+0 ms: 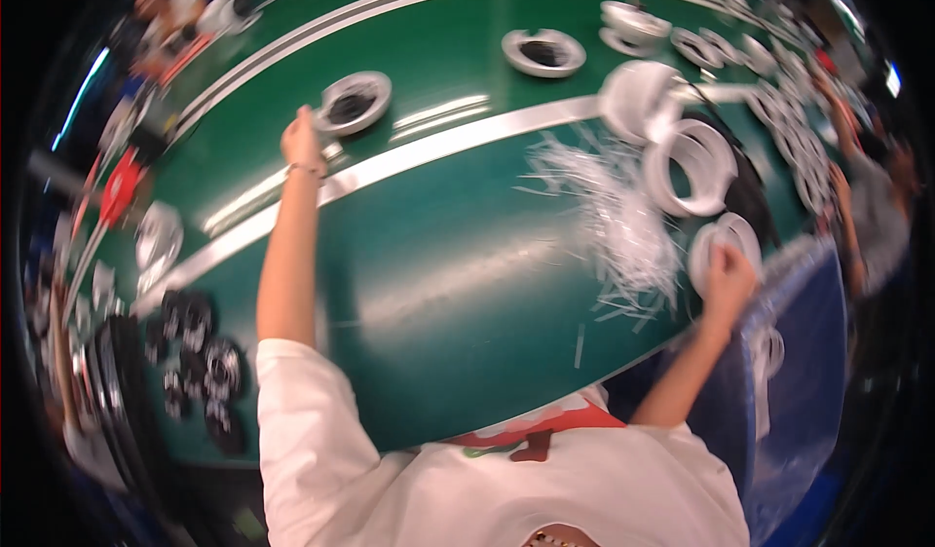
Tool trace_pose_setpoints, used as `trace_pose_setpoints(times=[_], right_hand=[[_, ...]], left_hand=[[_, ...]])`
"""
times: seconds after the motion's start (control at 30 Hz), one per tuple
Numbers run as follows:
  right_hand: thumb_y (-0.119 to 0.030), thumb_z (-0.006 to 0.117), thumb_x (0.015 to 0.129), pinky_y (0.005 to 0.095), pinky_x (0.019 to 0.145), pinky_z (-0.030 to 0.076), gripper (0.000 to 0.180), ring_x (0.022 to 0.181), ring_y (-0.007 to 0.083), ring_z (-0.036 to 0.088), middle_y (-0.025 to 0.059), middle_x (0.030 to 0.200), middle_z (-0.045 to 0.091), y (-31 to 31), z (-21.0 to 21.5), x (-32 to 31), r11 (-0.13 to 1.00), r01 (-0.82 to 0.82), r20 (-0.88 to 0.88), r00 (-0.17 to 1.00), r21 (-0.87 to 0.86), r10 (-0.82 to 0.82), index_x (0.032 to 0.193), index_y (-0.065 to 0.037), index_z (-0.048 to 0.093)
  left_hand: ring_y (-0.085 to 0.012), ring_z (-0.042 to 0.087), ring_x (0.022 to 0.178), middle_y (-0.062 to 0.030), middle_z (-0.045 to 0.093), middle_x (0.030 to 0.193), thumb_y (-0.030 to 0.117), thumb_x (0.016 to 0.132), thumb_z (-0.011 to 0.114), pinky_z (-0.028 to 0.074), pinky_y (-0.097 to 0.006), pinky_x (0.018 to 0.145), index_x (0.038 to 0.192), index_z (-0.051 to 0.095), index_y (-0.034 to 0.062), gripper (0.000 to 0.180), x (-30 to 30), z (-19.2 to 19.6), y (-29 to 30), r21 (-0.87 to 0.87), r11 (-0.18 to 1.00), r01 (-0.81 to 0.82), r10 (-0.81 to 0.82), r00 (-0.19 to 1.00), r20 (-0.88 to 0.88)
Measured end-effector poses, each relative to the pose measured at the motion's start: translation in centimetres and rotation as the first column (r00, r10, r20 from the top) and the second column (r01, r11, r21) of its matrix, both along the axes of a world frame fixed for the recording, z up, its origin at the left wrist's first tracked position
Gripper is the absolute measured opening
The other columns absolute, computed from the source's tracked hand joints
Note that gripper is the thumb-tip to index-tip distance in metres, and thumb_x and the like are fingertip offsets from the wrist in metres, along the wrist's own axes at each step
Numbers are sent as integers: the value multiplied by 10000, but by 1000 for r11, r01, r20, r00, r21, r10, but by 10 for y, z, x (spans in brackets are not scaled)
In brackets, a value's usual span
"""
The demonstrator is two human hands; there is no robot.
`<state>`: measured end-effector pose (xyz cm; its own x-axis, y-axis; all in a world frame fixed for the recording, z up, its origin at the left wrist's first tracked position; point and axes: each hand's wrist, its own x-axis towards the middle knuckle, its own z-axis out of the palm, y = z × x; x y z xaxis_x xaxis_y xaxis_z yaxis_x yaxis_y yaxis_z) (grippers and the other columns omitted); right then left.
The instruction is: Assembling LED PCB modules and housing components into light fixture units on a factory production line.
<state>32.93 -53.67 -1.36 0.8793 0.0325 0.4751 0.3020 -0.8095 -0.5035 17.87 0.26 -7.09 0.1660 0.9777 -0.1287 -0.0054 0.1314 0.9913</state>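
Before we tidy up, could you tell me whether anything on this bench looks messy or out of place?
Yes: a loose heap of thin white plastic strips lies scattered across the green table, beside the stacked white rings near the right hand. The picture is too blurred to show any damage.

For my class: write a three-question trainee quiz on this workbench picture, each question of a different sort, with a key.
1. True or false: the left hand touches a white ring with a dark centre.
2. The right hand grips: A) a white ring at the table edge; B) a red tool; C) a black part.
3. Fill in: the pile of white strips lies on a ____ table.

Key: 1 true; 2 A; 3 green.
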Motion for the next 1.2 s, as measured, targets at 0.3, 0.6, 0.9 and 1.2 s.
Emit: trace_pose_setpoints(times=[0.3,0.6,0.9,1.2], right_hand=[[17,520,796,290,734,431,127,822,189,543,109,886,581,44,17,-49,830,-544,610,701,124,368,906,61,563],[-48,653,597,456,842,370,141,942,278,528,27,761,600,124,14,-139,-41,-997,98,-47,-59,994,732,-61,613],[-49,615,606,551,941,239,140,1110,301,408,29,957,561,118,5,-133,-323,-941,-283,-284,-100,916,746,-55,607],[-274,714,560,557,936,207,338,1178,354,282,106,1209,401,124,5,-166,-283,-957,-300,-252,-64,920,772,-39,595]], left_hand=[[-178,605,790,-100,629,868,108,757,559,447,-276,712,928,608,37,192,-300,47,-64,796,605,24,533,730,-427],[-268,523,990,-111,578,1026,181,733,572,336,-471,877,914,592,21,242,-338,21,-192,534,780,326,457,287,-842],[-306,537,843,-149,591,886,112,699,613,424,-354,747,948,580,39,262,-258,70,-210,564,722,401,387,441,-809],[-271,560,796,-151,577,872,56,631,671,445,-321,708,1015,536,1,410,-243,55,-176,289,783,551,-79,549,-832]])
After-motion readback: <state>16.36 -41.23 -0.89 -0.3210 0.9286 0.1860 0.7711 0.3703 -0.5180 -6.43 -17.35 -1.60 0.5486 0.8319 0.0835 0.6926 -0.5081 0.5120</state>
